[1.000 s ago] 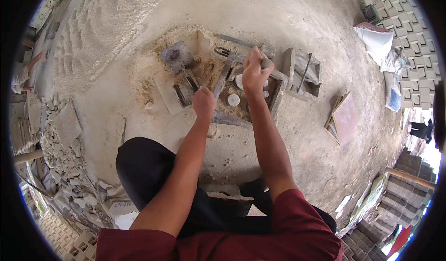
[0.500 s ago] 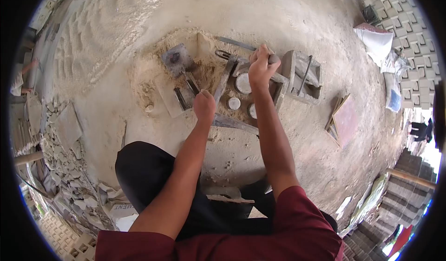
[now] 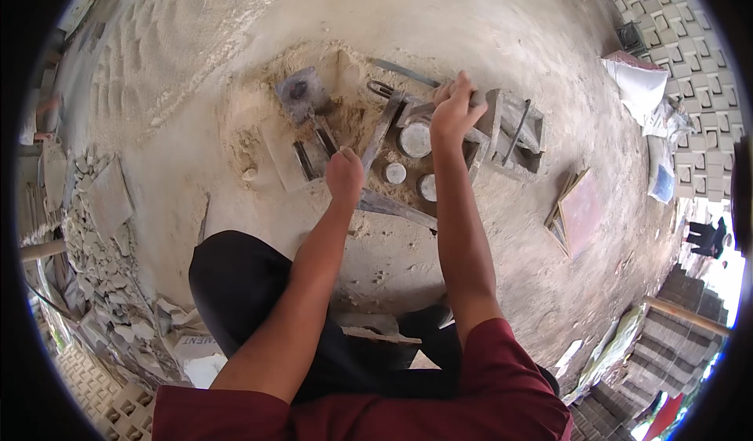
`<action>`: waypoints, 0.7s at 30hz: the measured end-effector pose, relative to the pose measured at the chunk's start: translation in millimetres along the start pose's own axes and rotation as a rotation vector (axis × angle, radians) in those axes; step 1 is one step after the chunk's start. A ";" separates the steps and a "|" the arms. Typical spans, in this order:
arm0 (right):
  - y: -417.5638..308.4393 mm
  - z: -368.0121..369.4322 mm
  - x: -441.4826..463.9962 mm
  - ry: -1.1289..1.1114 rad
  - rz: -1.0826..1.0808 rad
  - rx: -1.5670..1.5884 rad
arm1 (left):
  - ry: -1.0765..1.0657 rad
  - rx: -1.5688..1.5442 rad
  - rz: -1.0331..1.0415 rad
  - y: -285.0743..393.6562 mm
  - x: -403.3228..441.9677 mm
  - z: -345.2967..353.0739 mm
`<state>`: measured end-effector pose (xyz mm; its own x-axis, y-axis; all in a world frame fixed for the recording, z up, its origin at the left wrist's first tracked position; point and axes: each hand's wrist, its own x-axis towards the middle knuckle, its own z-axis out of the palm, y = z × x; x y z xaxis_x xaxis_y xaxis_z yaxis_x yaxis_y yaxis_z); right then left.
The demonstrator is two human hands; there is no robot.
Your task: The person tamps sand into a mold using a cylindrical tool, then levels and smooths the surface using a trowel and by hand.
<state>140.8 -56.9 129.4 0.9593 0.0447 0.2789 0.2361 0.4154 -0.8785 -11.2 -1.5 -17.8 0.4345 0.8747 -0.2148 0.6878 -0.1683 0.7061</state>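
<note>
My left hand [image 3: 345, 176] is closed in a fist at the lower left corner of a wooden mould frame [image 3: 382, 136]. What its fingers wrap round is hidden. Just beyond it lies a square-plated trowel [image 3: 298, 92], its handle pointing toward the hand. My right hand [image 3: 459, 115] is closed over the frame's far right side, its grip partly hidden. A long flat metal strip [image 3: 405, 72] ends close to that hand. Inside the frame sit round pale discs, a large one [image 3: 415, 139], a small one [image 3: 394, 173] and a third [image 3: 427, 187] partly behind my right forearm.
A grey open box [image 3: 518, 135] with a dark bar across it stands right of the frame. A flat board [image 3: 282, 154] lies to the left on sand. Stacked panels [image 3: 576, 213], white sacks [image 3: 637, 82] and rubble [image 3: 98, 245] lie farther out. A person [image 3: 707, 238] is far right.
My right hand has shifted slightly right and its fingers sit differently. My left hand stays at the frame corner. The whole view has tilted a little.
</note>
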 end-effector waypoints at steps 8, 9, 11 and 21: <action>4.2 -3.8 -14.6 -0.068 -0.074 -0.058 | -0.010 0.014 -0.033 -2.8 -0.3 0.2; -3.2 -2.5 -12.9 -0.060 -0.082 -0.043 | -0.016 0.019 -0.036 -5.2 -3.6 -0.3; -5.6 -1.4 -23.2 -0.014 -0.007 0.006 | -0.057 0.027 -0.067 -2.1 2.7 -0.7; -8.9 0.4 -45.1 -0.064 0.086 -0.164 | -0.120 0.003 -0.067 -12.4 2.6 3.4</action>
<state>95.4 -62.3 124.8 0.9665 0.1337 0.2192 0.1803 0.2543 -0.9502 -16.6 1.3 -29.4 0.4537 0.8234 -0.3409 0.7191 -0.1124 0.6857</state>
